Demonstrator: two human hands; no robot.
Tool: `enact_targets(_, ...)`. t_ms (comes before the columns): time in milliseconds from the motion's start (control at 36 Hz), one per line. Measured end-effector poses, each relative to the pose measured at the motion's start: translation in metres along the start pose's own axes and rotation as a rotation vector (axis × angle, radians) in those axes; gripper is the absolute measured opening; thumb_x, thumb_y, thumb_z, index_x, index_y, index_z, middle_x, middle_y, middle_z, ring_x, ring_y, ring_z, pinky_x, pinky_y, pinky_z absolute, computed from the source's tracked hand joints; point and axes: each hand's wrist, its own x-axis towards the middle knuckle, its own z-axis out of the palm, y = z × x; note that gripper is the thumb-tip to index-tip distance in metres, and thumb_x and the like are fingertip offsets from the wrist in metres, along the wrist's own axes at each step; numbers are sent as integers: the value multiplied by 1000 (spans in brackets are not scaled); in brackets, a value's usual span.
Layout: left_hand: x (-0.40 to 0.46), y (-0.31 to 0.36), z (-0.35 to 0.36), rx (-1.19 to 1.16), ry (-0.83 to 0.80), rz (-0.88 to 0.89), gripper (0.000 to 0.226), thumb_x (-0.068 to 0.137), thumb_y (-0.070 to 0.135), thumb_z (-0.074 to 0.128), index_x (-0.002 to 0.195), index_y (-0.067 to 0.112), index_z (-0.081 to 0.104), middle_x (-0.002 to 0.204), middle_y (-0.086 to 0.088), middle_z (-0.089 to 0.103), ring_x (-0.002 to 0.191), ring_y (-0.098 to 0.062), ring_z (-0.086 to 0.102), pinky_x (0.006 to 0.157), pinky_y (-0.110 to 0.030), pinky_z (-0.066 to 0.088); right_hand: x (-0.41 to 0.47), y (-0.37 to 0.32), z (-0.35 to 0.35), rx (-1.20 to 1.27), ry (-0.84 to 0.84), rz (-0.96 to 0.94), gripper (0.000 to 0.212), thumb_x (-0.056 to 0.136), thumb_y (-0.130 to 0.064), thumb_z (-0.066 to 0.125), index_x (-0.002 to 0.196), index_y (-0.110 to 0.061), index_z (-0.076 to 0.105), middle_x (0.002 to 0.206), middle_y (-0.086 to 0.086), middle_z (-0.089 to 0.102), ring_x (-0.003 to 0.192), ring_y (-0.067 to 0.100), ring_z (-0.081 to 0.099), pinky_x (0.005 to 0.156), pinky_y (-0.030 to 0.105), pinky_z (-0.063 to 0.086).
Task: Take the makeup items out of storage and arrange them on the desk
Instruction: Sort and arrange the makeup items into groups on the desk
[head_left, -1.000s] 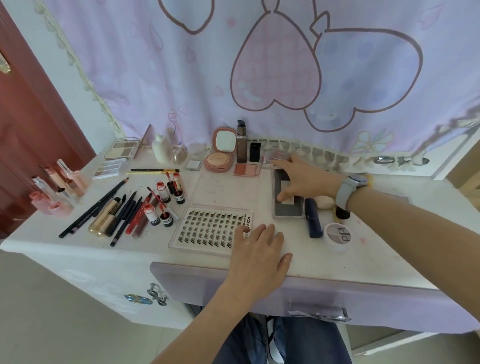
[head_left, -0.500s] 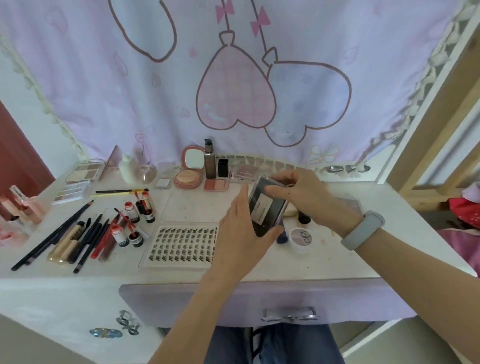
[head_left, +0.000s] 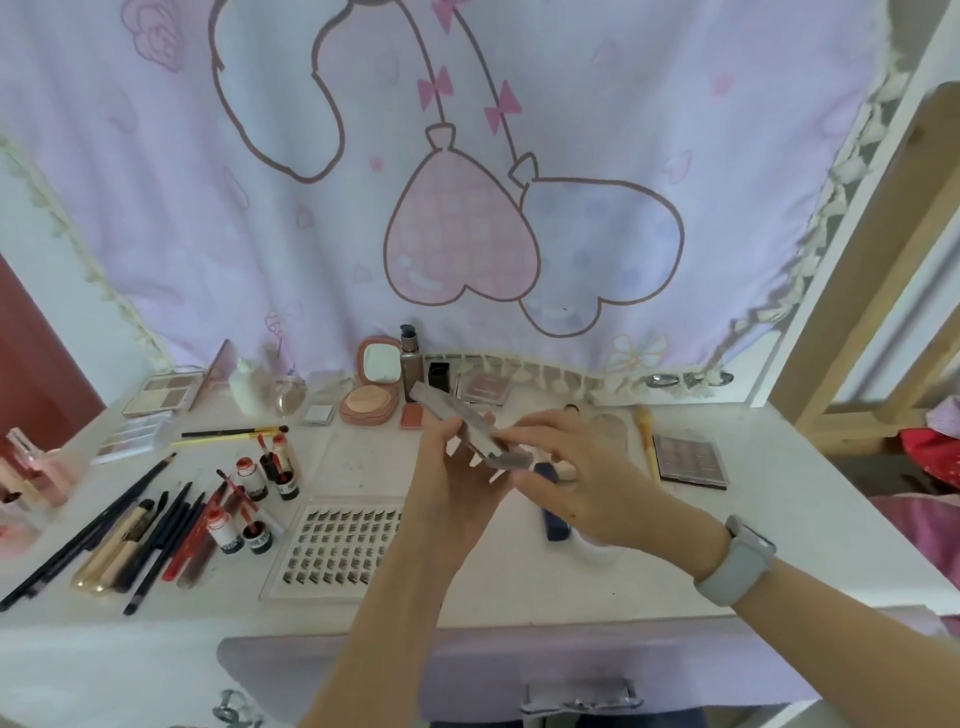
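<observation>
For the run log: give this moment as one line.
left hand: holds flat grey case | right hand: grips its near end | case: tilted, off the desk | lash tray: on desk

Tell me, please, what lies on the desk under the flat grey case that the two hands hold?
Under the flat grey case, held by left hand and right hand, a dark blue tube and a white round jar show partly; the hands cover the rest.

I see a flat grey palette case (head_left: 457, 415) tilted above the tabletop (head_left: 649, 561), held between both hands.
</observation>
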Motion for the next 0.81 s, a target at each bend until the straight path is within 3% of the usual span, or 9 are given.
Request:
enact_targets(139,7,11,-4,45,-61,-60,45,85,33,51,121,5,51,108,-21,59,93,-33,61,70,-42,58,7,5,-5,-250,37,-200,48,85,-39,57,130,-21,53,127,-6,52,115,12,45,97,28,37)
enact_targets(194,9,15,-3,40,-68,-93,49,84,35,55,122,5,51,107,-19,61,90,-33,64,67,-40,58,12,3,-6,-371,80,-271,47,83,-33,63,127,-17,55,122,-3,58,110,17,54,90,35,46)
enact_targets(250,12,18,-2,69,-79,-97,45,83,39,58,116,7,56,106,-15,64,91,-34,66,67,-39,57,18,1,-7,-430,158,-331,40,81,-22,65,120,-12,61,109,-1,64,96,17,60,83,29,49)
enact_targets(333,16,23,2,303,-17,-45,58,75,55,64,120,19,59,123,3,60,114,-32,57,86,-46,53,30,-5,-15,-262,208,-265,27,84,-16,57,108,-7,65,86,-4,58,78,1,46,74,16,39)
enact_targets(389,21,25,3,483,75,19,83,68,67,67,138,29,41,138,14,45,132,-24,39,104,-48,40,38,-7,-24,-157,231,-167,17,86,-18,51,93,-9,63,74,-11,50,68,1,42,64,15,32)
enact_targets(444,24,25,4,549,58,139,91,67,68,64,144,39,25,145,12,37,135,-16,35,109,-47,34,44,-7,-27,-92,253,-101,16,89,-17,52,96,-11,66,75,-9,59,72,5,50,60,19,37)
enact_targets(583,25,20,14,541,-19,95,65,62,62,71,117,31,59,108,6,68,103,-10,63,89,-42,52,47,-12,-23,68,241,-26,22,87,-32,57,105,-30,70,74,-35,59,81,-8,56,73,4,43)
enact_targets(667,28,20,11,279,128,-55,55,62,57,71,102,21,69,98,-4,70,99,-23,65,79,-50,54,45,-11,-23,170,104,-16,24,90,-25,56,110,-33,67,90,-35,63,90,-6,59,80,3,43)
enact_targets(806,29,26,6,86,157,-196,59,72,56,68,112,13,65,108,-15,65,104,-36,61,79,-59,50,46,-6,-23,36,-47,-24,34,93,-17,50,121,-33,61,105,-18,67,92,-14,53,79,-1,38)
